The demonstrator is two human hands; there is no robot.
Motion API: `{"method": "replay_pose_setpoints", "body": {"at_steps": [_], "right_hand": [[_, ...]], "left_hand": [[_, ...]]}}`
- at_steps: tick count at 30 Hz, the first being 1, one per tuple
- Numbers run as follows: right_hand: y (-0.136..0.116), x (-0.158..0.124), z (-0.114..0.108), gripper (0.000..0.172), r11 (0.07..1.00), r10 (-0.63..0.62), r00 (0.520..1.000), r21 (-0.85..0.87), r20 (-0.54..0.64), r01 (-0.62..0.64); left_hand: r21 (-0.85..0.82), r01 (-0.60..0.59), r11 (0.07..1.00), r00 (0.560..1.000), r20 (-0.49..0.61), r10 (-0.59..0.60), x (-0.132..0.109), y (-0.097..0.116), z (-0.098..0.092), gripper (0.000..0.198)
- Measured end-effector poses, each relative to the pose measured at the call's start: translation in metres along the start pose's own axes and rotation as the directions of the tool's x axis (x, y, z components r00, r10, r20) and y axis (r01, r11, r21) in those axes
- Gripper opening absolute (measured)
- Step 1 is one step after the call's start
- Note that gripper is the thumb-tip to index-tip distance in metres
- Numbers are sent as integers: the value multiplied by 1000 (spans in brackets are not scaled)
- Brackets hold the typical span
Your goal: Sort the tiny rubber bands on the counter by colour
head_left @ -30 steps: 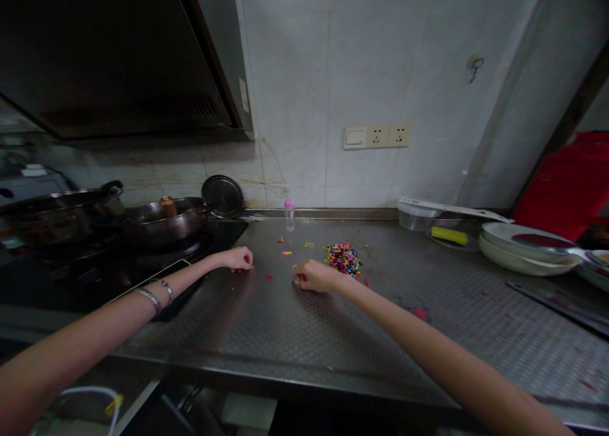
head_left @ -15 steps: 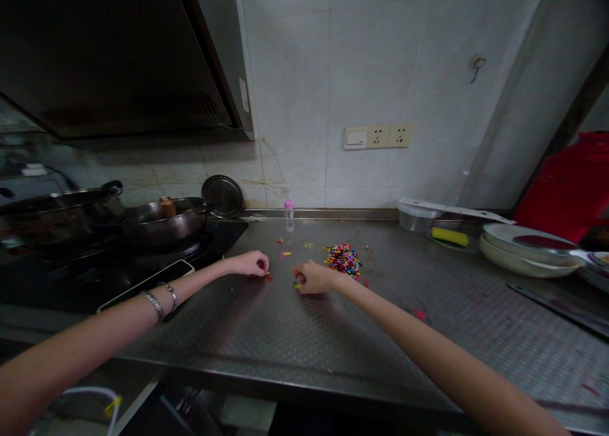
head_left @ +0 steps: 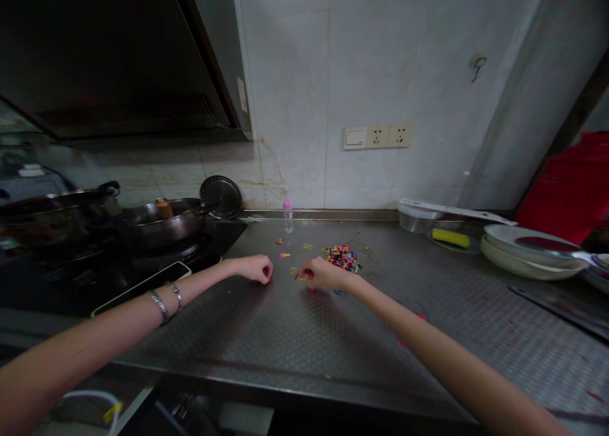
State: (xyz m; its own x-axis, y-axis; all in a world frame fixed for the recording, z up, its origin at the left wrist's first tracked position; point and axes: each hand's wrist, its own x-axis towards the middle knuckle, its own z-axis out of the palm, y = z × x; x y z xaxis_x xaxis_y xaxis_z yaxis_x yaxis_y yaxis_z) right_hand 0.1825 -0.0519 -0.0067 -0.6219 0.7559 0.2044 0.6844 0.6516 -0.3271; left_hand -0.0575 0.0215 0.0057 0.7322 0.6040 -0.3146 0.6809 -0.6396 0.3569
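Note:
My left hand (head_left: pixel 257 269) rests low over the metal counter, its fingers pinched together at a small red band (head_left: pixel 269 281). Across a short gap, my right hand (head_left: pixel 320 275) has its fingers bent down to the counter. Specks of red show at its fingertips, too small to name. A yellow rubber band (head_left: pixel 293 271) lies just left of these fingers. Behind the right hand is a heap of small multicoloured rubber bands (head_left: pixel 343 257), partly covered by the hand. Farther back lie two yellow bands (head_left: pixel 307 246) and a pink and yellow pair (head_left: pixel 284 256).
A small clear bottle with a pink cap (head_left: pixel 288 216) stands near the wall. Pans (head_left: pixel 159 223) sit on the stove at left, with a phone-like slab (head_left: pixel 143 287) before them. At right are a ladle (head_left: pixel 421 214), a yellow sponge (head_left: pixel 450 238), bowls (head_left: pixel 533 258) and a knife (head_left: pixel 556 309).
My right hand has shifted slightly right and up, uncovering a yellow band at its left. My left hand has moved a little right, its fingers now over the yellow bit seen there before.

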Motion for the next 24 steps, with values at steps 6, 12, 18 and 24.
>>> {"method": "replay_pose_setpoints", "body": {"at_steps": [6, 12, 18, 24], "right_hand": [[49, -7, -39, 21, 980, 156, 921, -59, -358, -189], [67, -17, -51, 36, 928, 256, 859, -137, -443, -347], [37, -25, -21, 42, 990, 20, 998, -140, -59, -28], [14, -7, -6, 52, 990, 62, 983, -139, 173, -39]], "left_hand": [[-267, -50, 963, 950, -310, -37, 23, 28, -9, 17], [-365, -219, 905, 916, -396, 61, 49, 67, -22, 52], [42, 1, 999, 973, -232, 8, 49, 59, -10, 44], [-48, 73, 996, 992, -103, -78, 54, 55, 4, 47]]}}
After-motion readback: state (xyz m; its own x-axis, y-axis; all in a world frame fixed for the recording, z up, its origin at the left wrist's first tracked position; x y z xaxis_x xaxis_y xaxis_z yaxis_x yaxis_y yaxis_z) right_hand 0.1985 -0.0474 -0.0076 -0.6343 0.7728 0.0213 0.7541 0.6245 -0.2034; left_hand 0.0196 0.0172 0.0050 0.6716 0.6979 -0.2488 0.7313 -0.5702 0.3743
